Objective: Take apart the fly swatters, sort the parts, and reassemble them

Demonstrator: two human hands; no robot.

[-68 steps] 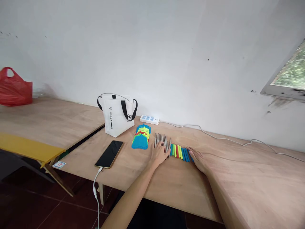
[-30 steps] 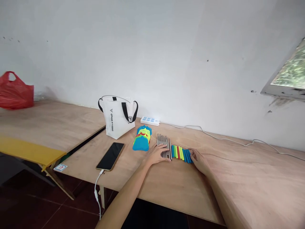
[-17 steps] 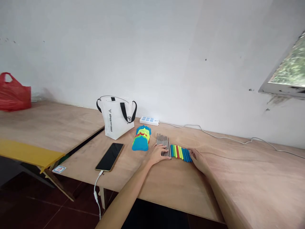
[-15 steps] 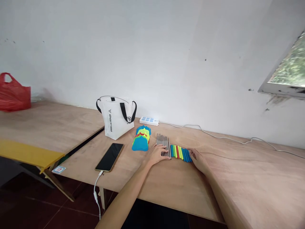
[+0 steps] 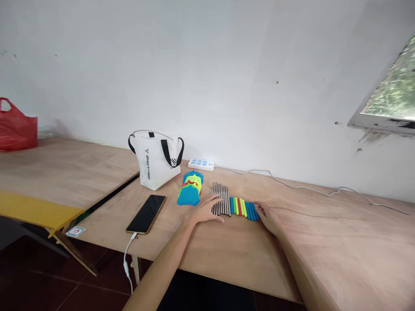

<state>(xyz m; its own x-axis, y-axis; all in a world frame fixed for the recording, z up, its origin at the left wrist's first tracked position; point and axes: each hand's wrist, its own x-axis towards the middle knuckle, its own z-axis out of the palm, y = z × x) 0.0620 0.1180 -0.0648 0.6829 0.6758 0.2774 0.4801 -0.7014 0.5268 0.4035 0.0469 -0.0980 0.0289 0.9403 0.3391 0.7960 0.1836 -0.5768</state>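
Several grey metal rods (image 5: 221,201) lie side by side on the wooden table (image 5: 227,250). Directly right of them sits a row of coloured sticks (image 5: 244,207), blue, green, yellow and red. My left hand (image 5: 207,209) lies flat against the left side of the metal rods, fingers spread. At the right end of the coloured row, my right hand (image 5: 267,217) rests flat on the table, its fingertips touching the blue sticks. Neither hand grips anything.
A stack of coloured mesh pieces (image 5: 190,191) lies left of the rods. Further left are a phone (image 5: 146,213) on a white cable and a white tote bag (image 5: 156,160). A power strip (image 5: 201,164) sits at the wall. A red bag (image 5: 14,131) is far left.
My left hand slid from on top of the metal rods to their left side. The rods and sticks now lie closer together in one row. The right hand barely moved.
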